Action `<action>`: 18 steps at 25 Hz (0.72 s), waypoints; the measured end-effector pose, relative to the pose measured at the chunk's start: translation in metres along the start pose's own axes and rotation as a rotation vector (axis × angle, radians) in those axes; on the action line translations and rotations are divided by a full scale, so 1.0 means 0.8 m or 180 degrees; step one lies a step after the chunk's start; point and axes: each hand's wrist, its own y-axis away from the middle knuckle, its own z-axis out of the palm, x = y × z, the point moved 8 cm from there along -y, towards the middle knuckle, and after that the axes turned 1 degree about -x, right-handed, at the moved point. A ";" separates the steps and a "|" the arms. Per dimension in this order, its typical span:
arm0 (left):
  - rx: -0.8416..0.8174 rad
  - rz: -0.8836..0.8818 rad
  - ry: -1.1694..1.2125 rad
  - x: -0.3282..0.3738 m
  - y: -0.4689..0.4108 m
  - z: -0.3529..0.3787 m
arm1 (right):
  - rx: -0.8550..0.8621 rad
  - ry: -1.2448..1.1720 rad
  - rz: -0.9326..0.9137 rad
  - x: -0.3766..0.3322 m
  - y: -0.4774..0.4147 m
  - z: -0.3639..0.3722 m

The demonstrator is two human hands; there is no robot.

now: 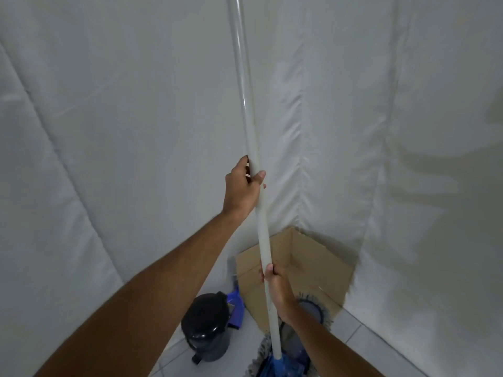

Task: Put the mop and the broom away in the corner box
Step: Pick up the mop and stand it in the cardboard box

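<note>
I hold a mop by its long white handle [251, 148], which runs nearly upright from the top of the view down to a blue joint and grey fringed mop head [268, 360] at the bottom. My left hand [243, 186] grips the handle at mid height. My right hand [277, 289] grips it lower, just in front of the open cardboard box [313, 257] standing in the corner. A second grey fringed pad [315, 308] shows behind my right wrist, beside the box's front wall. I cannot make out the broom.
White fabric sheets [136, 131] cover both walls that meet behind the box. A black pedal bin [206, 325] stands on the tiled floor left of the box, with a blue plastic dustpan [235, 306] wedged between them.
</note>
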 end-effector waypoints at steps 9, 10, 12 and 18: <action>-0.0307 -0.0009 0.0074 -0.201 -0.210 0.148 | -0.0580 0.0810 0.0390 0.098 -0.298 -0.047; -0.0327 -0.0005 0.0056 -0.216 -0.228 0.157 | -0.0591 0.0876 0.0441 0.108 -0.324 -0.050; -0.0350 -0.0028 0.0032 -0.262 -0.286 0.180 | -0.0644 0.0900 0.0499 0.127 -0.399 -0.054; -0.0295 -0.0586 0.0154 -0.411 -0.412 0.256 | -0.0841 0.0938 0.1013 0.192 -0.580 -0.085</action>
